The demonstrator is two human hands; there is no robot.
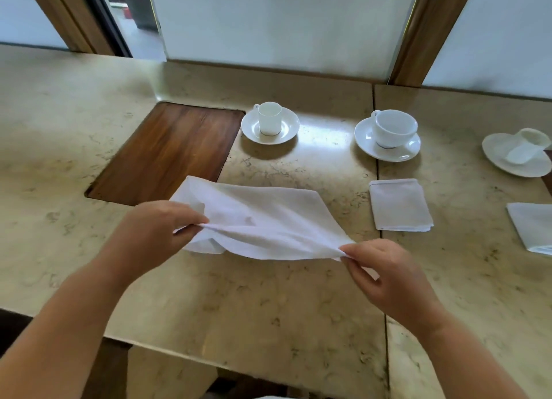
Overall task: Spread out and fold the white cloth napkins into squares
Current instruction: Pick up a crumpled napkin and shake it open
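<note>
The white napkin (pixel 263 222) hangs stretched between your 2 hands, its far edge lying on the stone counter (pixel 268 309). Your left hand (pixel 155 231) pinches the near-left edge between thumb and curled fingers; your right hand (pixel 385 273) pinches the near-right corner the same way, so the cloth sags slightly between your fingertips. Just beyond your right fingers lies 1 folded napkin (pixel 400 206), square and flat, with a second folded napkin (pixel 533 227) farther right at the frame edge. Beyond your left fingers sits a dark wooden inset (pixel 170 150). Farther back stand a small cup (pixel 269 118) on its saucer (pixel 254 129) and a wider cup (pixel 394 128).
</note>
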